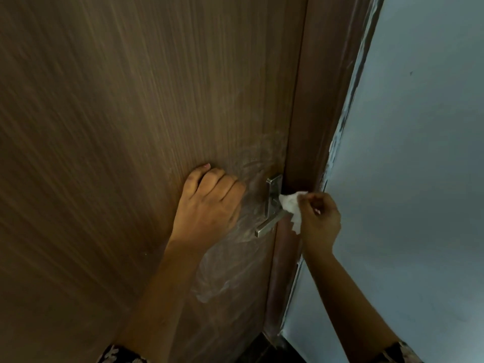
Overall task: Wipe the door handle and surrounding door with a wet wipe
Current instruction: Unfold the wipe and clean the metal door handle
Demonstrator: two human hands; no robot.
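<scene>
While the left hand (209, 205) leans on the door (117, 100) at mid-frame, its grip curled and holding nothing | right hand (320, 218) right of centre, grip pinching the wet wipe (290, 205) | wipe touches the door handle (271, 205) at the door's right edge | damp smears (230, 271) around and below the handle | pale wall (419, 153) at right

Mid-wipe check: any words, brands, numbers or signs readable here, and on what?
None readable: no text shows on the brushed-metal lever door handle, the brown wood-grain door, the crumpled white wet wipe or the pale blue wall. The dark patterned sleeves show a floral print, not lettering.
</scene>
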